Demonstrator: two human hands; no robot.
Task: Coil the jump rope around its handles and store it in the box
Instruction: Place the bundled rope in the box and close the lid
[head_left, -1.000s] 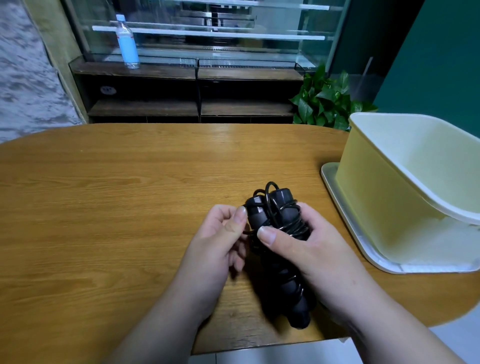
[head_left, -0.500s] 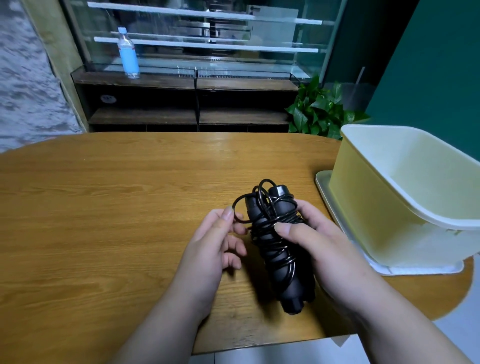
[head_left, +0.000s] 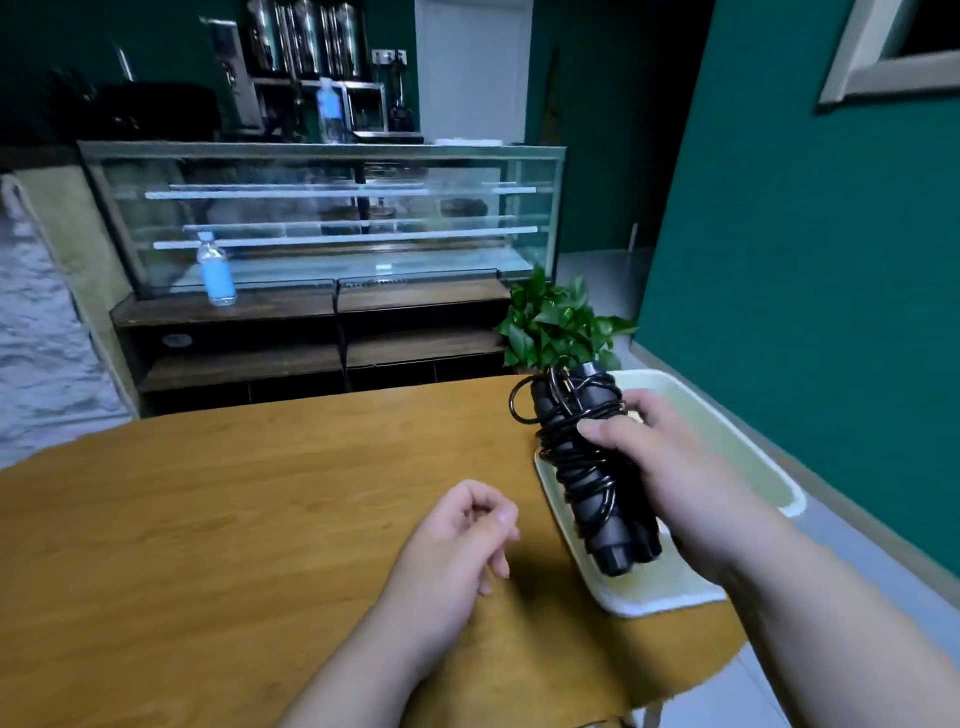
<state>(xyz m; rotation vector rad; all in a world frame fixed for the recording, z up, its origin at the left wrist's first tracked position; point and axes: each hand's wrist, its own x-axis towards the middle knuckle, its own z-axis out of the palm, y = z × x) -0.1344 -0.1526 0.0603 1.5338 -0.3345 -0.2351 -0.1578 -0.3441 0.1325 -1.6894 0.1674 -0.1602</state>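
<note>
of the person, only two hands and two forearms are seen. the left hand (head_left: 457, 540) and the right hand (head_left: 675, 467) are bare to the fingertips. the nails are kept short and plain; a pale one is shown on the right thumb (head_left: 592, 430) and another on a left finger (head_left: 503, 517). the left forearm (head_left: 363, 665) and the right forearm (head_left: 831, 623) are bare as well, up to where they are cut by the lower edge. whether sleeves are worn higher up cannot be told. the right hand's outline is softened by blur.
</note>
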